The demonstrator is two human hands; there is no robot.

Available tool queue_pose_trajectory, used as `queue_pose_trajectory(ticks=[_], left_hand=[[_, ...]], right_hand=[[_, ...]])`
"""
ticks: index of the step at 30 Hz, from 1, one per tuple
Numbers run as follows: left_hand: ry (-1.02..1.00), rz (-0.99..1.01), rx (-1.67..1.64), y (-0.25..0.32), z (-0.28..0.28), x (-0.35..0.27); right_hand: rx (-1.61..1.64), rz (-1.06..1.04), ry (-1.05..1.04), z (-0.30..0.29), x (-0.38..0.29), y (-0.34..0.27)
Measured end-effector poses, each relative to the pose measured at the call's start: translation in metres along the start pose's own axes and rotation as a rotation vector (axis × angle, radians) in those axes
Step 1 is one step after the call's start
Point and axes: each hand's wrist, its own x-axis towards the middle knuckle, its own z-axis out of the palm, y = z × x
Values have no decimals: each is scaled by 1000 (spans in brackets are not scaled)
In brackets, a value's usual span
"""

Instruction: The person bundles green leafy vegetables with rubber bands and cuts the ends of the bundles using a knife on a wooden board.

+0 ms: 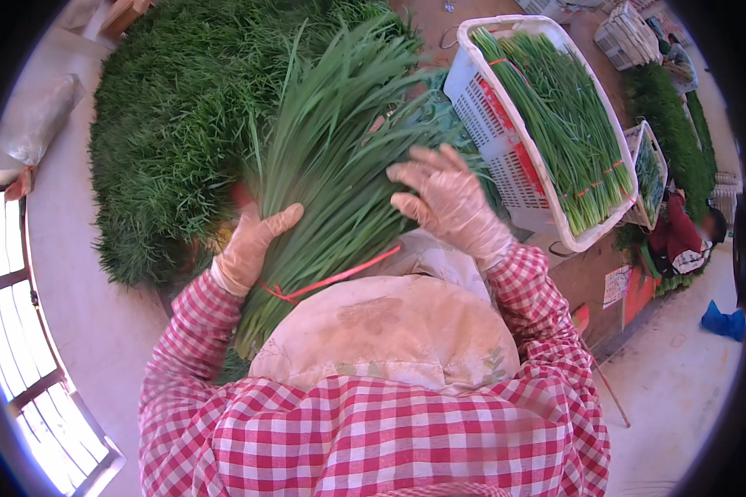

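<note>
A large bunch of long green leaves, apparently garlic chives (pixel 323 180), lies slantwise before me, its stem ends near my lap and its leaf tips fanned out at the top. My left hand (pixel 255 242), in a thin translucent glove, grips the bunch's left side, thumb over the leaves. A red tie (pixel 336 276) crosses the lower stalks, one end sticking out to the right. My right hand (pixel 444 199), gloved too and slightly blurred, hovers at the right side of the leaves with fingers apart. Whether its fingertips touch the leaves, I cannot tell.
A big heap of green leaves (pixel 174 124) stands at the left. On the right, a white plastic crate (pixel 510 155) holds bunches bound with red ties. Farther right are a smaller crate (pixel 659 161), a person in dark red (pixel 677 230) and a blue bag (pixel 723 321) on the floor.
</note>
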Motion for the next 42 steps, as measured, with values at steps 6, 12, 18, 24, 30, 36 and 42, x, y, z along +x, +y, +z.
queue_pose_trajectory(ticks=[6,12,18,24,30,36,42], left_hand=[[62,19,-168,-16,-8,-18],[110,30,-92,-16,-5,-26],[93,64,-9,-13,6,-22],[109,102,45,-13,15,-20],[100,38,29,-6,21,-23],[94,39,11,-2,21,-22],[89,30,-32,-5,18,-18]], right_hand=[[269,199,-173,36,-52,-24],[183,94,215,7,-29,-25],[333,-53,124,-20,12,-40],[220,67,-90,5,22,-37],[500,101,-173,2,33,-36],[545,246,-47,14,37,-45],[646,217,-72,14,37,-45]])
